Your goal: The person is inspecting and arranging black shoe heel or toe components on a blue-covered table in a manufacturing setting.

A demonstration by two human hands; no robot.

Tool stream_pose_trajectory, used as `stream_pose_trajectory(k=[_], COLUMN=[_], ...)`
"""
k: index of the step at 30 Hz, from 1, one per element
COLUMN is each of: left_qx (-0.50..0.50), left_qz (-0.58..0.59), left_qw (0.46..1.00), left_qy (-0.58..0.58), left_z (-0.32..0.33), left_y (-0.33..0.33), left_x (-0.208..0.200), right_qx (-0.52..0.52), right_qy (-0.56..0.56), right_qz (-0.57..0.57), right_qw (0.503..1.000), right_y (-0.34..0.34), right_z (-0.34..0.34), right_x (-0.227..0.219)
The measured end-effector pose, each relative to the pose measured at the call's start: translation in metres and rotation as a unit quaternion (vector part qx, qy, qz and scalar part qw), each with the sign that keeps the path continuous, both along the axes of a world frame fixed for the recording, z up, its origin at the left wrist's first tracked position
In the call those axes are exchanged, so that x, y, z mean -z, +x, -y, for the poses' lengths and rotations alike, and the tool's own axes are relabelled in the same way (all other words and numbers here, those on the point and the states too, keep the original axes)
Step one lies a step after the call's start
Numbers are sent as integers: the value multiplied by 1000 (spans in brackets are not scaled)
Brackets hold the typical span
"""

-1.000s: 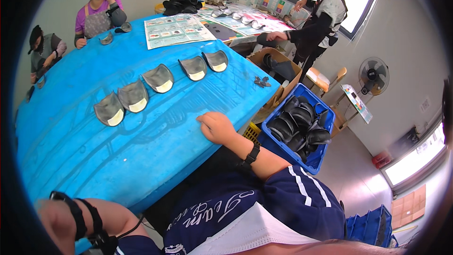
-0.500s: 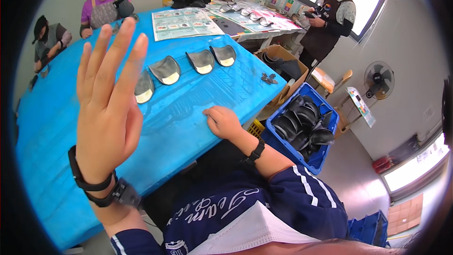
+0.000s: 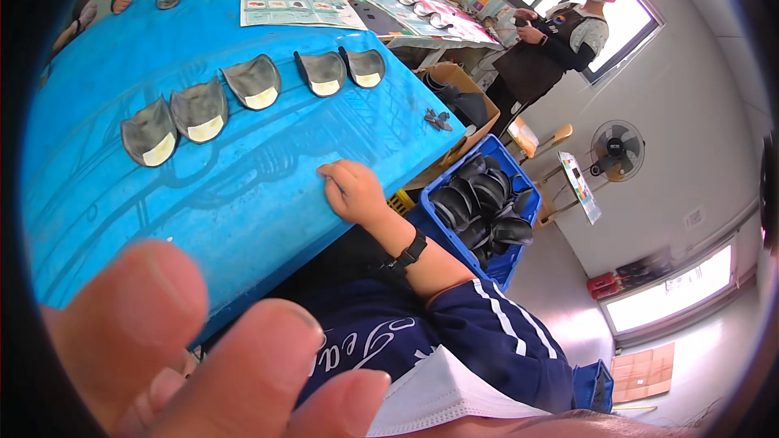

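My left hand [image 3: 243, 341] looms very large and blurred at the lower left, close to the camera. Its fingers are apart, and no object shows between them. On the near right part of the blue-covered table [image 3: 243, 195] rests my right hand [image 3: 355, 192], its fingers curled in; I see nothing held in it. Beyond it, several dark, cupped pieces lie in a slanting row, each with a pale yellow patch on its near end. Among them are the leftmost piece [image 3: 148, 134], the middle piece [image 3: 251, 79] and the far right piece [image 3: 363, 67]. Neither hand touches them.
Small dark scraps [image 3: 438, 120] lie by the table's right edge. Beside it stand a cardboard box [image 3: 485, 116] and a blue crate [image 3: 531, 186] of black curved pieces. A printed sheet [image 3: 296, 4] covers the far side. A person [image 3: 552, 40] stands beyond, near a fan [image 3: 618, 150].
My left hand has come down from over the table toward the camera, uncovering the left end of the row. The view has shifted; my right hand keeps its place on the table.
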State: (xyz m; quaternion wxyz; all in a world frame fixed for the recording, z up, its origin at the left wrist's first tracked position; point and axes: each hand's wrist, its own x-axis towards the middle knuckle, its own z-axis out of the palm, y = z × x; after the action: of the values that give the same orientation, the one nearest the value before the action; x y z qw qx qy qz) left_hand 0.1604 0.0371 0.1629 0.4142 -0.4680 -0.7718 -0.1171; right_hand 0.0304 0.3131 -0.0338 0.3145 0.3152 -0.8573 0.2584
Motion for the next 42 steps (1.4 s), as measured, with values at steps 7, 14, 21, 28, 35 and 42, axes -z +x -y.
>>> stream_pose_trajectory(k=[7,14,21,28,35,42], left_qx=[13,12,23,34,10,11], left_qz=[-5,-9,1,8,16,17], left_qw=[1000,1000,999,999,1000,999], left_qy=[16,20,27,30,19,33], left_z=[0,3,0,-8,1,-7], left_y=[3,0,-4,-7,-10,-7], left_x=[5,7,13,14,15,12], right_qx=[8,4,2,-42,-745,-204], right_qy=[-13,11,-8,-106,121,-365], right_qz=[-9,-13,-27,46,383,361], right_qw=[1000,1000,1000,992,533,833], right_y=[4,3,0,-5,54,57], right_z=[1,4,5,-4,-3,-7], right_x=[-4,-4,0,-7,-117,-103])
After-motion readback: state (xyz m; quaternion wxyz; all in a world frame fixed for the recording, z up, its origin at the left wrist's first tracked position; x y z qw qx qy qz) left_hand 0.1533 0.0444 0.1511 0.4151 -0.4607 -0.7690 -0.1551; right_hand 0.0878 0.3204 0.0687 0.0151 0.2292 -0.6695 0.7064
